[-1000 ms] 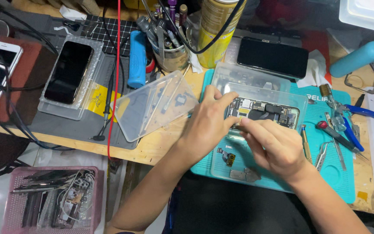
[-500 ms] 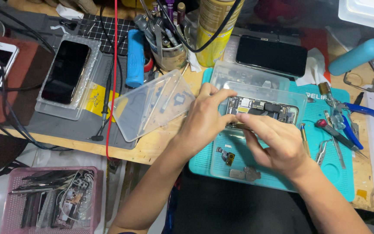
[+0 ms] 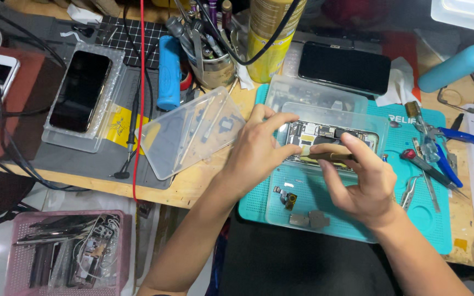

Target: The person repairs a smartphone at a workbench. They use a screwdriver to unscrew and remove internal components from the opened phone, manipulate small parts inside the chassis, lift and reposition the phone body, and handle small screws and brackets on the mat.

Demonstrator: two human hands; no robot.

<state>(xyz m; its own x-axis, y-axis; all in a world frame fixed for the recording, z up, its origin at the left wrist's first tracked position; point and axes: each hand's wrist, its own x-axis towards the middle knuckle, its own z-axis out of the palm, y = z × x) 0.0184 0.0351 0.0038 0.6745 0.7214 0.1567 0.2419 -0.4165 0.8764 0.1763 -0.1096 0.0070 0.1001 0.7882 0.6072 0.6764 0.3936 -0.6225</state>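
An opened phone (image 3: pixel 330 137) with its circuit parts bare lies in a clear plastic tray (image 3: pixel 325 181) on a teal work mat (image 3: pixel 429 214). My left hand (image 3: pixel 259 151) rests on the phone's left end, thumb and fingers pinching its edge. My right hand (image 3: pixel 357 181) holds a thin tan tool (image 3: pixel 325 155) flat across the phone's lower edge, its tip pointing left toward my left thumb. Small loose phone parts (image 3: pixel 303 211) lie in the tray in front of the phone.
A clear tray lid (image 3: pixel 193 131) lies left of the mat. Farther left sit a black phone (image 3: pixel 80 90) in a clear case, a blue handle (image 3: pixel 168 71) and a tool cup (image 3: pixel 209 55). Blue pliers (image 3: pixel 456 142) and tweezers (image 3: pixel 412 189) lie right. A pink basket (image 3: pixel 67 255) sits below.
My left hand has shifted slightly on the phone's left end, and my right hand has brought the tan tool up along the phone's lower edge. The view has drifted a little.
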